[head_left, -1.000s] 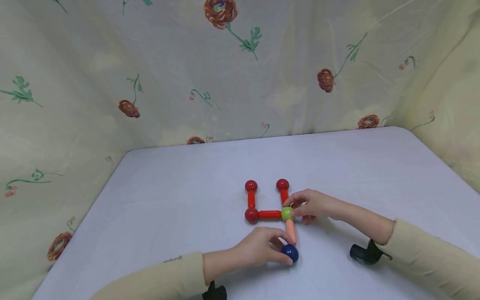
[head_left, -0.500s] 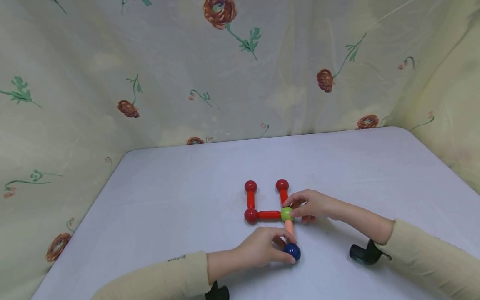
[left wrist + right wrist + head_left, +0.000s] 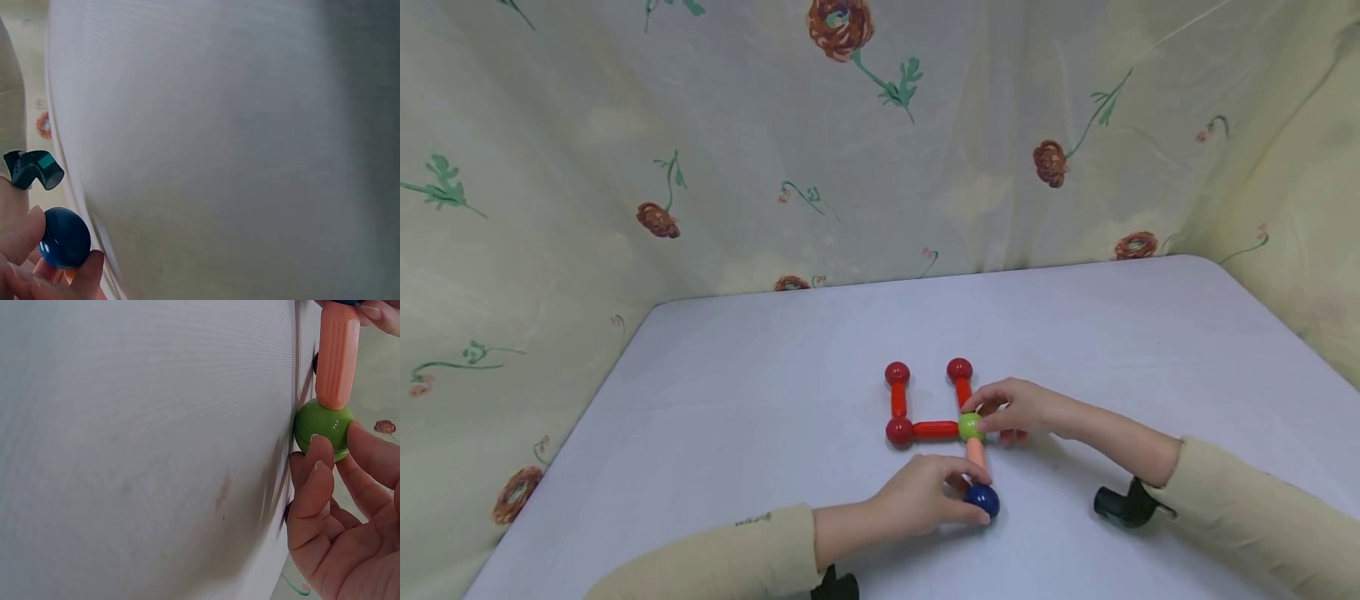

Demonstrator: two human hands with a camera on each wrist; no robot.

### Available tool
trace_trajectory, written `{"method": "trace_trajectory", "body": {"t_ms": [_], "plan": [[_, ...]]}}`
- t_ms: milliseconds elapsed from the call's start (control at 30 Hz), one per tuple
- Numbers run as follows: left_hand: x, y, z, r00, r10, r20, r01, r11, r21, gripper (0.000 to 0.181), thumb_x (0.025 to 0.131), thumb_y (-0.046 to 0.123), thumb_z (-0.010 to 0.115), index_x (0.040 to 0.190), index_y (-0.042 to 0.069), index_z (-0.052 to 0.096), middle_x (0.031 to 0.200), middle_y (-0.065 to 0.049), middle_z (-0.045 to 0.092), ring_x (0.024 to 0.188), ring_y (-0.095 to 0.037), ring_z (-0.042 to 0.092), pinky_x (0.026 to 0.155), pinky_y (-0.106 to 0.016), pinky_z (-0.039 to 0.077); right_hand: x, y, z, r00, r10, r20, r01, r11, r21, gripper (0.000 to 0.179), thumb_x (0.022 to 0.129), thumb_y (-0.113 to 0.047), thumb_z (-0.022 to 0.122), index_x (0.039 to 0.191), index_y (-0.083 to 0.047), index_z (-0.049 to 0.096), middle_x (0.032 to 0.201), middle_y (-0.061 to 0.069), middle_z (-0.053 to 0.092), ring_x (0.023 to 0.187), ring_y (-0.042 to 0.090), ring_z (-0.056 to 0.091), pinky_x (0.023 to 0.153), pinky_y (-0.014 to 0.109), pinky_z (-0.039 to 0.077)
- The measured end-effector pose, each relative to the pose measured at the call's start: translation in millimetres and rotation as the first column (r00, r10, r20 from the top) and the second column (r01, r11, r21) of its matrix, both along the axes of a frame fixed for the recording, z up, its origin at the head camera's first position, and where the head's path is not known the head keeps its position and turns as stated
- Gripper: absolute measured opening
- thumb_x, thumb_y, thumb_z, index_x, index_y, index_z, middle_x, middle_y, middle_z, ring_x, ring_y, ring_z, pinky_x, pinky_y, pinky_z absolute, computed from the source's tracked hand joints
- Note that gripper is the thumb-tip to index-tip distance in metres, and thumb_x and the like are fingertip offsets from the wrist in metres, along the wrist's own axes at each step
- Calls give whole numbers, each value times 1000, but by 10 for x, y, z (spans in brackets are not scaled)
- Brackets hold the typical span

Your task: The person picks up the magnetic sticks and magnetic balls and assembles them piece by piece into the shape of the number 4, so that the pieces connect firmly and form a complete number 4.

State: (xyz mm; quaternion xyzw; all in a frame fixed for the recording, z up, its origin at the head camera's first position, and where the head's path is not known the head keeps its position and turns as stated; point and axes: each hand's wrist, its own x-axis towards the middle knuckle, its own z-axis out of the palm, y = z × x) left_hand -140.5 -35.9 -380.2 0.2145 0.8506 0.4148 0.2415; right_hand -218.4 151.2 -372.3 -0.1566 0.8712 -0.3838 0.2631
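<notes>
In the head view my left hand (image 3: 917, 497) pinches a dark blue ball (image 3: 982, 500) between thumb and fingers. My right hand (image 3: 1026, 407) grips a green ball (image 3: 971, 427) with its fingertips. An orange-pink rod (image 3: 338, 355) joins the green ball to the blue one, as the right wrist view shows. From the green ball a red rod (image 3: 936, 429) runs left to a red ball (image 3: 900, 432). Another red rod (image 3: 898, 400) leads from there to a far red ball (image 3: 897, 373). A third red rod (image 3: 964, 392) reaches a second far red ball (image 3: 959, 369).
A white cloth-covered table (image 3: 760, 400) lies under the pieces. Behind and beside it hangs a flowered curtain (image 3: 722, 167). A black wrist camera (image 3: 1123, 504) is strapped under the right sleeve, and another (image 3: 835, 583) under the left.
My left hand has moved slightly right with the blue ball, bringing it against the end of the orange-pink rod. The joined pieces have then shifted slightly left; my right hand keeps its hold.
</notes>
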Motion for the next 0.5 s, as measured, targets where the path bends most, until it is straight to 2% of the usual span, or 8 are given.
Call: {"method": "trace_trajectory", "body": {"t_ms": [200, 367, 500], "plan": [[1, -33, 23, 1000, 6, -8, -6, 1000, -19, 32, 76, 15, 74, 107, 16, 67, 90, 8, 68, 79, 1, 58, 63, -14, 48, 4, -5, 1, 1000, -8, -8, 8, 1000, 8, 30, 84, -18, 65, 113, -10, 61, 96, 5, 57, 56, 15, 51, 55, 25, 44], [-49, -104, 63, 999, 34, -13, -35, 999, -11, 32, 77, 19, 74, 107, 20, 67, 88, 8, 68, 80, 0, 59, 59, -18, 48, 9, -5, 10, 1000, -5, -18, 5, 1000, 11, 31, 84, -18, 65, 114, -10, 61, 95, 5, 58, 57, 15, 52, 56, 25, 45], [-151, -202, 230, 993, 99, -59, -100, 995, -3, 34, 77, 22, 73, 111, 19, 66, 92, 4, 68, 81, -6, 60, 61, -20, 49, -42, 57, 52, 999, 1, -41, -1, 1000, 8, 34, 86, -18, 63, 118, -9, 58, 97, 7, 58, 59, 16, 53, 56, 26, 46]]}}
